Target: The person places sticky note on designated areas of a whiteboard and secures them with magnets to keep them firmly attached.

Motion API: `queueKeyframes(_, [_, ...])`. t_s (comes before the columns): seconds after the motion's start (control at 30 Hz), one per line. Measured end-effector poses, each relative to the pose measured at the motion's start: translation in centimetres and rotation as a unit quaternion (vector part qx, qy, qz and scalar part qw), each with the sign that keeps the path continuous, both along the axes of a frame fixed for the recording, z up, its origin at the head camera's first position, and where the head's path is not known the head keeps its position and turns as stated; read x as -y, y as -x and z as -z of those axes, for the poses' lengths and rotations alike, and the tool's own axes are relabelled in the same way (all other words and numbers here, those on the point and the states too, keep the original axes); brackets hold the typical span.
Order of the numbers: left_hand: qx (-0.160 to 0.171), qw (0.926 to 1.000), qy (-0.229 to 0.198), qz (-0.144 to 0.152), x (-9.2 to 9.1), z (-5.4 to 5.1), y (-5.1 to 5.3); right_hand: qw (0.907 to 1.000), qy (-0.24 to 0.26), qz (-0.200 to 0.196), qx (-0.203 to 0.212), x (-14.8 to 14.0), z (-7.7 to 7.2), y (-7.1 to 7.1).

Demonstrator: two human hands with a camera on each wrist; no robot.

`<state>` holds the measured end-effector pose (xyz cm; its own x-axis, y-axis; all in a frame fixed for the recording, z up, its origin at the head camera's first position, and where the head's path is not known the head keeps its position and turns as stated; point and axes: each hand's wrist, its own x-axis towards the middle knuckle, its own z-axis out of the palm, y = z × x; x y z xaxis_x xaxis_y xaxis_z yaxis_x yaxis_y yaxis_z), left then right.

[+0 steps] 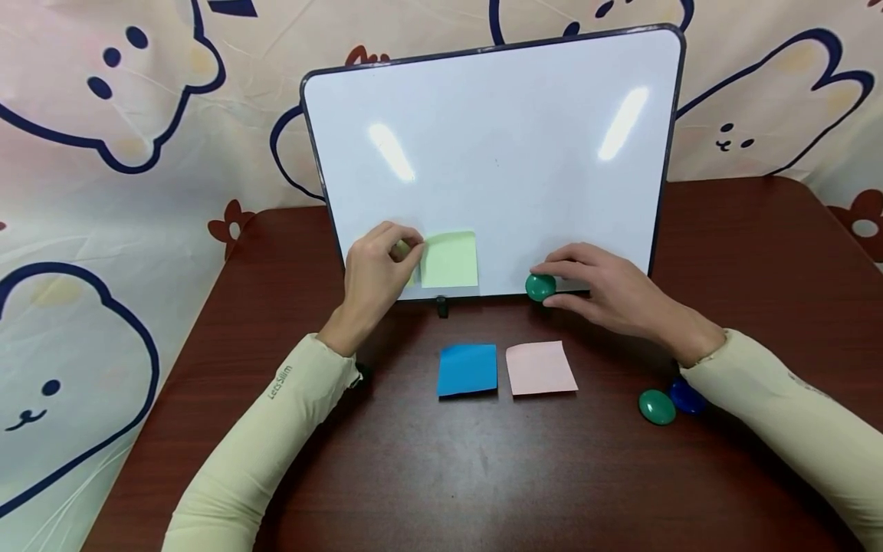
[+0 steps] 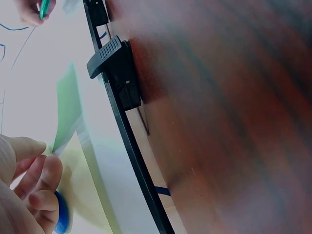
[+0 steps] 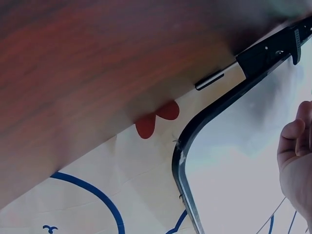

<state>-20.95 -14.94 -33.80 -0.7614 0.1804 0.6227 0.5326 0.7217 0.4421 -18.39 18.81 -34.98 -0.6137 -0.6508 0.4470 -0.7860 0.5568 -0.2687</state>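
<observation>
My left hand [image 1: 379,268] pinches the left edge of a pale green sticky note [image 1: 451,261] at the lower part of a whiteboard [image 1: 503,169]. Behind that hand, a yellow sticky note [image 2: 90,190] lies against the board, mostly hidden in the head view. A blue round magnet [image 2: 62,214] shows beside the left fingers in the left wrist view. Near the board's bottom edge, my right hand [image 1: 610,287] holds a green round magnet [image 1: 540,287] between thumb and fingers. The right wrist view catches only part of this hand, without the magnet.
A blue sticky note [image 1: 468,371] and a pink one [image 1: 541,369] lie on the dark wooden table [image 1: 441,475]. To the right, a green magnet [image 1: 657,407] touches or nearly touches a blue magnet [image 1: 686,397], partly under the right sleeve. Black clips [image 2: 119,68] hold the board's lower edge.
</observation>
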Motion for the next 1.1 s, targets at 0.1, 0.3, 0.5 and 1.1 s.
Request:
queueKeyframes(0.1, [0.002, 1.0000, -0.003, 0.004, 0.0, 0.0, 0.0, 1.0000, 0.008, -0.004, -0.003, 0.3, 0.1, 0.2])
queueKeyframes(0.3, [0.003, 0.9999, -0.006, 0.008, 0.0, -0.1, -0.1, 0.9997, 0.021, -0.010, -0.004, 0.7, 0.2, 0.5])
queueKeyframes(0.5, [0.001, 0.9999, -0.007, 0.011, 0.0, -0.1, -0.1, 0.9996, 0.024, -0.012, -0.005, 1.1, 0.2, 0.7])
queueKeyframes(1.1, [0.001, 1.0000, -0.004, 0.008, 0.1, -0.1, 0.0, 0.9984, 0.048, -0.030, -0.009, 2.9, -0.2, 1.4])
